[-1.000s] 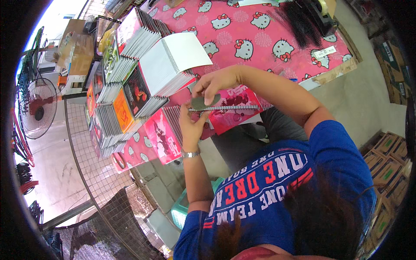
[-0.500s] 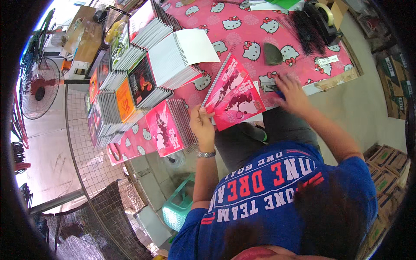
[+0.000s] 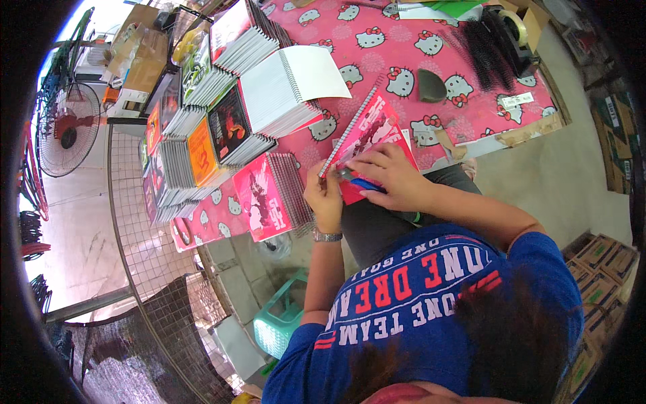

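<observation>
My left hand (image 3: 324,199), with a watch on its wrist, is closed on the lower end of a red-and-pink spiral notebook (image 3: 377,131). The notebook is tilted, and its wire coil (image 3: 351,131) runs up its left edge. In my right hand (image 3: 397,176) are small blue-handled pliers (image 3: 365,184), their dark head close to the coil's lower end by my left fingers. Whether the jaws touch the wire cannot be made out. My right hand and forearm hide part of the cover.
Stacks of spiral notebooks (image 3: 202,151) fill the table's left side, with a pink stack (image 3: 264,195) nearest my left hand and an open white-paged one (image 3: 296,84) behind. A dark wedge-shaped block (image 3: 431,86), loose black coils (image 3: 481,57) and a tape dispenser (image 3: 515,40) lie farther right.
My right hand has moved left from the table's edge to the notebook's lower coil end, bringing the blue-handled pliers. My left hand keeps its hold on the notebook.
</observation>
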Demonstrator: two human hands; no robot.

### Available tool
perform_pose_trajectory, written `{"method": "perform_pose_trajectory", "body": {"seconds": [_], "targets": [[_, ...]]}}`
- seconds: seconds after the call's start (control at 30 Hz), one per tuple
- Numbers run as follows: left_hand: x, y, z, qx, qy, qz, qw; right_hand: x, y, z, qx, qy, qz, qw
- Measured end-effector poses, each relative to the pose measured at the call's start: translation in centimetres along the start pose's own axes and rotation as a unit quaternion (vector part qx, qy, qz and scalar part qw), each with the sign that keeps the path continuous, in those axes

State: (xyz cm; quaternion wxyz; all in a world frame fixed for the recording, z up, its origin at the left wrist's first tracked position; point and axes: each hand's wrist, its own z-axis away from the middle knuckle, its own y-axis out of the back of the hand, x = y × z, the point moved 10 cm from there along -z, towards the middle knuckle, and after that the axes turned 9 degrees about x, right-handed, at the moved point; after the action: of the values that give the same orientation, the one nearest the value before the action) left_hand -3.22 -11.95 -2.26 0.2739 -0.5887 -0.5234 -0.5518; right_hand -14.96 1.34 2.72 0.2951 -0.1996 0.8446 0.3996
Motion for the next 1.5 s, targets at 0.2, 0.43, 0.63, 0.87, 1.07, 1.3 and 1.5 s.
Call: {"method": "perform_pose_trajectory", "body": {"seconds": [0.2, 0.43, 0.63, 0.87, 1.07, 1.3, 1.5], "targets": [[-2.0, 0.7, 0.2, -0.015, 0.025, -0.018, 0.999, -1.7, -1.4, -0.9, -0.024, 0.045, 0.062, 0.997], [-2.6, 1.5, 0.1, 0.009, -0.008, -0.029, 1.000, 0.7, -4.4, 0.7, -0.103, -0.150, -0.168, 0.969], [-1.6, 7.7, 0.8, 0.135, 0.123, 0.023, 0.983, 3.4, -1.2, 1.7, -0.079, -0.154, -0.196, 0.965], [-4.0, 25.9, 0.5, 0.303, 0.100, 0.056, 0.946, 14.1, 9.1, 6.8, 0.030, -0.076, 0.208, 0.975], [-6.4, 27.3, 1.1, 0.327, 0.055, -0.203, 0.921, 26.2, 18.9, 1.3, 0.173, -0.139, 0.337, 0.915], [-2.0, 23.6, -1.6, 0.334, -0.047, -0.369, 0.866, 33.7, 20.8, -0.3, 0.036, -0.207, 0.543, 0.813], [2.6, -6.0, -4.0, -0.161, -0.261, -0.228, 0.924, 32.3, 17.8, -2.1, 0.035, -0.193, 0.581, 0.790]]}}
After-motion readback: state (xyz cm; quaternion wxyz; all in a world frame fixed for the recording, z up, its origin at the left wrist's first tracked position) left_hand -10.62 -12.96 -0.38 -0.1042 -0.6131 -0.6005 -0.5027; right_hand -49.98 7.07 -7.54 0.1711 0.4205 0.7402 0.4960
